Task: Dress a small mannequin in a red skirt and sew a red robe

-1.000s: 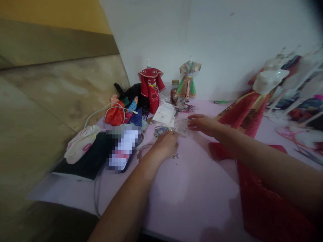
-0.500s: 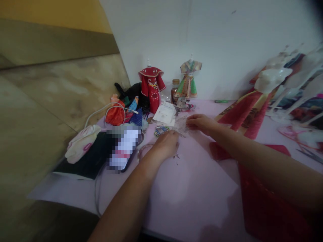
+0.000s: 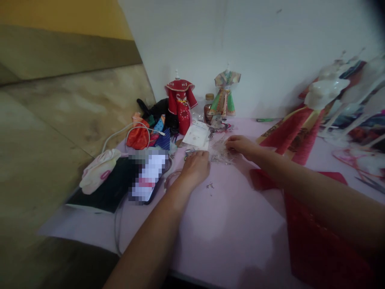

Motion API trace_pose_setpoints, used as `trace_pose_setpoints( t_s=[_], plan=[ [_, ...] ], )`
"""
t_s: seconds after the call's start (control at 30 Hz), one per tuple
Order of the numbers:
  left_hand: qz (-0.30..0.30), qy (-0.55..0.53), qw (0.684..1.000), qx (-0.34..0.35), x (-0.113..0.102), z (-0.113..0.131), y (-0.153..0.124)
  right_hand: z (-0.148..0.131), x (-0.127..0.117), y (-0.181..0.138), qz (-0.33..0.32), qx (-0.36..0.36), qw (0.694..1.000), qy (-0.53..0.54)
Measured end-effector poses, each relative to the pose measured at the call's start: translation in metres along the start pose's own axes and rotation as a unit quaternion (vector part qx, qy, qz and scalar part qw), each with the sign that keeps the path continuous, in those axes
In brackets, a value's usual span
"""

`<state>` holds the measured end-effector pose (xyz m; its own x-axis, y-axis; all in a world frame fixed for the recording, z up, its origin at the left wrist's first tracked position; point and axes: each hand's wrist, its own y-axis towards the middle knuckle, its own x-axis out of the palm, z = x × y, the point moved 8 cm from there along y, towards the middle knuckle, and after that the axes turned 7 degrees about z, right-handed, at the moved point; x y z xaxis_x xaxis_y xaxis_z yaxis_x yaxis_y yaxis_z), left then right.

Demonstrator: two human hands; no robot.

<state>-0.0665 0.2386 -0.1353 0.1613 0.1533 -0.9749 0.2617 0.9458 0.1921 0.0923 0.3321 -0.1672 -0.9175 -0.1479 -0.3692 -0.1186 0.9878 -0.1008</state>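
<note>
My right hand [image 3: 240, 145] has its fingers pressed together on the right edge of a crumpled clear plastic bag [image 3: 221, 150] with small things in it. To the left, my left hand [image 3: 197, 164] is palm down on the table with its fingers curled; whatever lies under them is hidden. Partly covered by that hand is a small patterned item [image 3: 189, 152]. Just in front of it, a few tiny dark bits [image 3: 209, 186] lie loose on the pale tabletop [image 3: 228, 224]. Behind the bag sits a white card [image 3: 197, 134].
A phone [image 3: 150, 176] and a dark flat box [image 3: 100, 188] with a cloth on top lie at left. Doll-sized dresses in red [image 3: 182, 104] and green [image 3: 224, 96] stand at the back. Red fabric [image 3: 319, 237], a larger gown [image 3: 288, 136] and scissors [image 3: 371, 184] are at right.
My left hand has drawn slightly left and up, away from the bag and the tiny bits. My right hand has shifted a little to the right, and more of the bag shows.
</note>
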Motion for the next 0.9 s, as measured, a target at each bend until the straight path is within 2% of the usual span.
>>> trace_pose_setpoints(
  t_s=[0.27,0.4,0.53,0.67,0.9],
  plan=[
    [-0.038,0.012,0.999,-0.026,0.005,-0.008,-0.002,0.005,-0.01,-0.002,-0.001,0.017,0.999,0.036],
    [-0.011,0.006,1.0,-0.026,0.002,-0.007,0.0,0.008,-0.007,-0.002,-0.016,0.03,0.997,0.066],
    [0.046,-0.04,0.998,0.028,-0.005,0.006,0.004,0.003,0.005,-0.006,-0.047,0.043,0.994,0.093],
    [0.056,-0.068,0.994,0.066,-0.006,0.016,0.004,-0.006,0.013,-0.012,-0.08,0.038,0.99,0.106],
    [0.057,-0.085,0.994,0.023,-0.002,0.005,0.006,-0.014,0.007,-0.02,-0.091,0.01,0.994,0.065]
  ],
)
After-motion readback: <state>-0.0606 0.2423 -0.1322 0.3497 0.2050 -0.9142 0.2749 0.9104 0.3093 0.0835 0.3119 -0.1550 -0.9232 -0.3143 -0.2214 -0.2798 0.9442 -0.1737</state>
